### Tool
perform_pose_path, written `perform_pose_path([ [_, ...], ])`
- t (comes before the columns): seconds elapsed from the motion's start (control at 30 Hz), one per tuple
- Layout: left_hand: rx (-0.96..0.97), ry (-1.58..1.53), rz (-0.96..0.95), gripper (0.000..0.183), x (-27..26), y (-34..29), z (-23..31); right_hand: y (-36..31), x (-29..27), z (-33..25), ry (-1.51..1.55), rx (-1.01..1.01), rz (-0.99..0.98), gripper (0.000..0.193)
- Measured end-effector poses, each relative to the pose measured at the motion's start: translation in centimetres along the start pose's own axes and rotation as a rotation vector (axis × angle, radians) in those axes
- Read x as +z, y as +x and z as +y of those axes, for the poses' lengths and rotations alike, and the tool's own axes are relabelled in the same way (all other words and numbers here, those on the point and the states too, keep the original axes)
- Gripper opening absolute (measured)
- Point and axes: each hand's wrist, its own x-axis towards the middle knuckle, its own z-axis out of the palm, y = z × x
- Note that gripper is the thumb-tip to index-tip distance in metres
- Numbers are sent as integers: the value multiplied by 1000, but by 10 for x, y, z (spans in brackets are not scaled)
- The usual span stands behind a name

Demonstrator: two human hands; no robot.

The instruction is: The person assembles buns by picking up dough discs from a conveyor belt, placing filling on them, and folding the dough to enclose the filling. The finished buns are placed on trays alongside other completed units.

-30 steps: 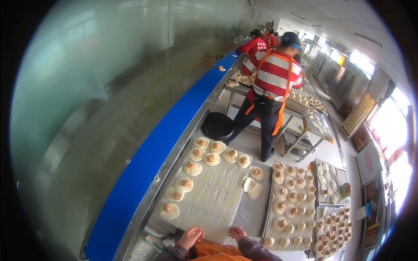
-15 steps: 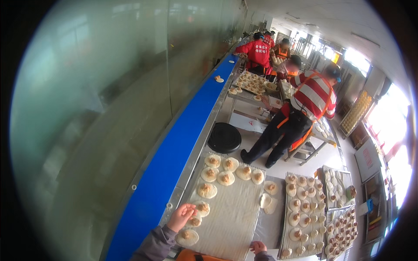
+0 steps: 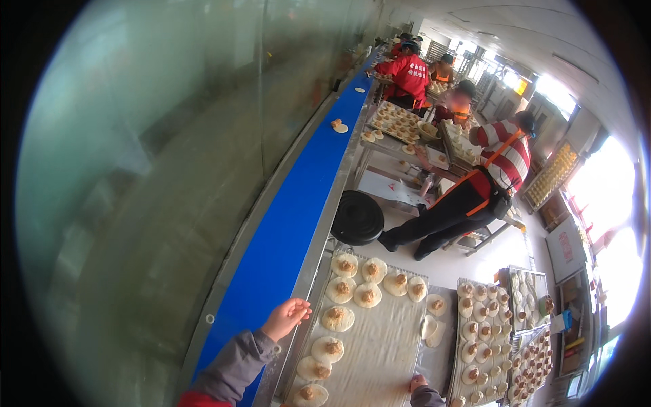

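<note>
My left hand point(image 3: 288, 319) hovers over the metal rail between the blue conveyor belt point(image 3: 288, 214) and a lined tray point(image 3: 380, 339). Its fingers are loosely bent with a gap at the thumb, and I see nothing in them. Flat round dough pieces topped with brown filling line the tray's left side and far end; one dough round point(image 3: 327, 349) lies nearest that hand. At the tray's right edge rests my right hand point(image 3: 418, 382), low in the picture. Its fingers are mostly hidden, so their grip does not show.
Right of the tray lie loose dough rounds point(image 3: 432, 331) and another full tray point(image 3: 468, 353). A round black lid or stool top point(image 3: 357, 218) stands beyond the tray. A co-worker in a striped top point(image 3: 508, 159) bends over a table; several others work farther along the belt, which carries a filled dough piece point(image 3: 340, 127).
My left hand has moved off the filled dough rounds, left and upward over the rail. The view has shifted, so the tray sits farther right. My right hand stays by the tray's edge.
</note>
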Motion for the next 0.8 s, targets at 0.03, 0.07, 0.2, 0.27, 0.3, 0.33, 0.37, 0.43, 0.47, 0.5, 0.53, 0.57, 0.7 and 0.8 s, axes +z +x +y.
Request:
perform_pose_path([
  [0.03,3,2,-12,18,-2,6,-1,3,1,5,-46,-49,-21,18],
  [0.07,-2,5,-18,18,-4,12,-2,3,2,10,-58,-116,-33,18],
  [0.2,-63,60,-49,20,-8,34,-3,5,-1,21,-68,-348,-125,19],
  [0.27,-100,94,-53,21,-10,47,-3,6,-5,21,-158,-335,-285,20],
  [0.3,-115,104,-44,22,-11,56,-4,8,-8,19,-204,-330,-366,20],
  [0.33,-140,109,-33,22,-13,65,-4,9,-11,17,-219,-310,-404,20],
  [0.37,-141,148,-52,23,-18,76,-5,11,-14,14,-218,-287,-412,20],
  [0.43,-164,217,-92,24,-32,108,-4,12,-19,9,-200,-237,-405,19],
  [0.47,-157,228,-133,25,-41,129,-4,12,-21,7,-185,-210,-395,19],
  [0.5,-182,250,-160,27,-51,151,-3,11,-23,5,-169,-180,-387,19],
  [0.53,-161,281,-156,27,-61,174,-2,9,-24,4,-147,-147,-376,19],
  [0.57,-132,299,-143,24,-72,197,0,8,-25,3,-137,-115,-363,19],
  [0.7,-73,325,7,17,-112,302,12,0,-28,-1,-77,7,-316,18],
  [0.8,-64,378,180,18,-133,365,15,-5,-31,-6,-46,87,-287,18],
])
